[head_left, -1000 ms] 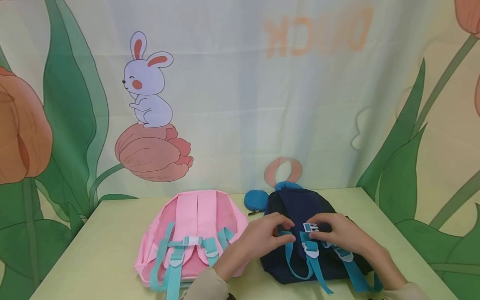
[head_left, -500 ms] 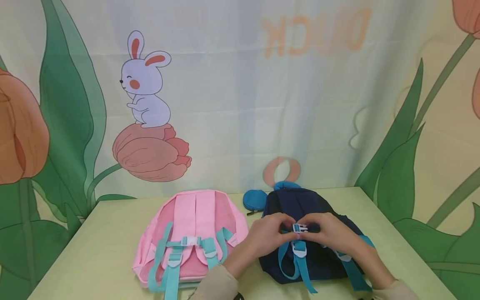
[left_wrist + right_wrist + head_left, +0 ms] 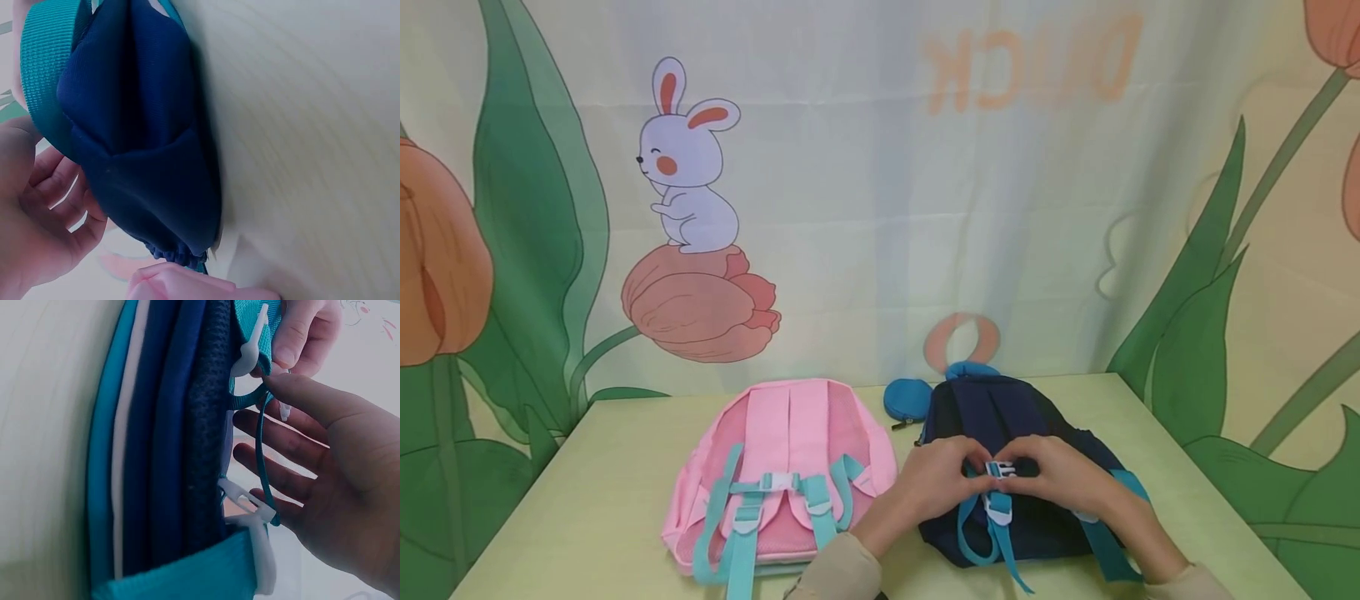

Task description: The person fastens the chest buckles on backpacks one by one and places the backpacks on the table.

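Note:
A navy backpack (image 3: 1015,417) lies straps up on the table. Above its teal straps, a white buckle piece with prongs (image 3: 1002,470) is between the two hands. My left hand (image 3: 932,479) pinches its left end with thumb and index finger. My right hand (image 3: 1063,471) pinches it from the other side. In the right wrist view, the right hand (image 3: 350,444) has its thumb by the teal webbing, other fingers spread. The left wrist view shows the left hand (image 3: 44,206) beside the backpack's side pocket (image 3: 150,187), its fingertips partly hidden.
A pink backpack (image 3: 771,433) with a fastened chest buckle (image 3: 780,482) lies to the left. A round blue pouch (image 3: 907,400) is by the navy backpack's top left. White strap adjusters (image 3: 998,508) sit below the hands. A printed curtain (image 3: 850,208) hangs behind the table.
My right hand has moved left with the buckle piece, bringing it to the left hand, which was apart from it. Both hands have since dipped slightly.

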Demonstrator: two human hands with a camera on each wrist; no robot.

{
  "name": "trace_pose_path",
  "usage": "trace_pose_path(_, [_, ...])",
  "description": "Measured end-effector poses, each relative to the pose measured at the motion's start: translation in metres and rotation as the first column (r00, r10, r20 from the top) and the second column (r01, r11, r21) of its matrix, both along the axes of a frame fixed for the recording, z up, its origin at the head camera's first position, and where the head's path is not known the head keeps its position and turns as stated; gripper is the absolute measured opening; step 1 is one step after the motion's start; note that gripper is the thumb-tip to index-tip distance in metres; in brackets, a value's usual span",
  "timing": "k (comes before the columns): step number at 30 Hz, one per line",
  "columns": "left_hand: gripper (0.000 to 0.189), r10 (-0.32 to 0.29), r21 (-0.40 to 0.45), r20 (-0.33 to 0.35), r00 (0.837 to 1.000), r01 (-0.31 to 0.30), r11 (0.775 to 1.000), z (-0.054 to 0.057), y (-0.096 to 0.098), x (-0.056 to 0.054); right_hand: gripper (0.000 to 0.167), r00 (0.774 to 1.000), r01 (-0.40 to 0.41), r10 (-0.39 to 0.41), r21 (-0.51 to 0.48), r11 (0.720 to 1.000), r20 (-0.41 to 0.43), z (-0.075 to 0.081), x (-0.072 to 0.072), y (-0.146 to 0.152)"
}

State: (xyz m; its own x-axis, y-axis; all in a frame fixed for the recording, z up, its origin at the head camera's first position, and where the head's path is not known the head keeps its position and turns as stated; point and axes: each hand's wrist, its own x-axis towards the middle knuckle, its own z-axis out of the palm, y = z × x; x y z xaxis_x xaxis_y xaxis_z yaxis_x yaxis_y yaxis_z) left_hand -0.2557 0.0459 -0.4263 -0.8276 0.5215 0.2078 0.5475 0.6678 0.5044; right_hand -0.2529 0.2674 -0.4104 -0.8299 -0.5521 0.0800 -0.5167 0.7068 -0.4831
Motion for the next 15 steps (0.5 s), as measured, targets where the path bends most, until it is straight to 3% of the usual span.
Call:
trace_pose_path(9, [0.027, 0.003, -0.02, 0.029, 1.0, -0.002, 1.0, -0.007, 0.002, -0.001, 0.03, 1.0, -0.013, 0.014, 0.01, 1.0, -0.013, -0.007, 0.001, 0.009])
trace_pose_path(15, [0.028, 0.012, -0.041, 0.015, 1.0, -0.011, 0.999, -0.013, 0.006, -0.002, 0.025, 0.999, -0.014, 0.015, 0.023, 1.0, -0.034, -0.013, 0.001, 0.018])
